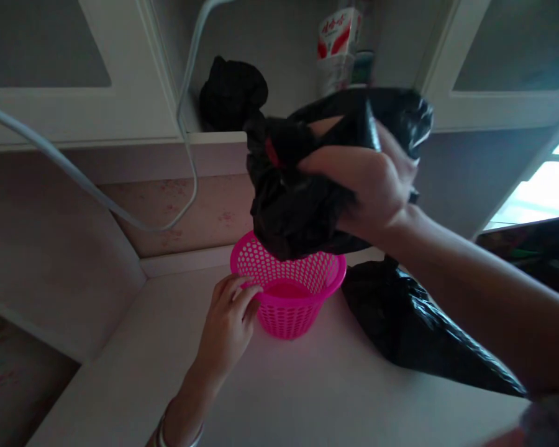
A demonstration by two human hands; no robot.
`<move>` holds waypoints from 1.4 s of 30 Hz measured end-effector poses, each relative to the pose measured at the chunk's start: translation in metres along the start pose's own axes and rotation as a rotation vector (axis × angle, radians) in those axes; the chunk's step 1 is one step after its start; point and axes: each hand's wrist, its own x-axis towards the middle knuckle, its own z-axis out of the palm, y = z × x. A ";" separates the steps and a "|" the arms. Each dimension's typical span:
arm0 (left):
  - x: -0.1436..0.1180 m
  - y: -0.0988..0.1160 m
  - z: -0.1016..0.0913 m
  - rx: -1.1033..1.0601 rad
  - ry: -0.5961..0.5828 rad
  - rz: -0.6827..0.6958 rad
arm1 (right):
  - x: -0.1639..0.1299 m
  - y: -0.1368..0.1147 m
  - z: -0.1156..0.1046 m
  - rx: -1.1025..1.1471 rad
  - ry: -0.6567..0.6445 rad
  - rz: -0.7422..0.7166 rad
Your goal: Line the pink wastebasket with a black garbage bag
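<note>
A bright pink perforated plastic basket [289,318] stands upright on the white surface. My left hand [230,316] pinches its near-left rim, fingers hooked over the edge. Above the basket, my right hand [368,174] is closed on a crumpled black plastic bag [289,217], which hangs over the far rim and hides part of it. A small red spot shows on the bag near my fingers. Through the basket's opening I see the pink bottom. Another black plastic bag [410,323] lies on the surface right of the basket, below my right forearm.
A dark bundle [233,93] sits on the shelf above, left of a bottle with a red and white label [338,37]. A white cable [97,192] loops down at the left. Cabinet doors [121,118] flank the shelf. Something blurred shows at bottom right.
</note>
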 end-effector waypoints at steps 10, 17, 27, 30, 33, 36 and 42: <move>-0.009 0.015 -0.010 -0.086 -0.042 -0.144 | -0.011 0.082 0.092 0.095 -0.253 -0.095; -0.016 0.009 -0.029 -0.346 -0.105 -0.382 | -0.018 0.121 0.070 0.082 -0.839 0.201; 0.001 0.006 -0.024 -0.289 -0.046 -0.434 | -0.044 0.144 0.058 -0.166 -1.355 0.352; 0.017 0.009 -0.031 -0.241 -0.013 -0.400 | -0.029 0.120 0.057 -0.267 -1.351 0.211; 0.037 0.014 -0.041 -0.242 0.073 -0.397 | -0.019 0.087 0.052 -0.342 -1.239 0.035; 0.059 0.021 -0.045 -0.340 0.104 -0.456 | -0.019 0.061 0.046 -0.342 -1.041 -0.196; 0.079 0.017 -0.032 -0.479 -0.305 -0.429 | -0.026 0.060 0.025 -0.149 -0.889 -0.175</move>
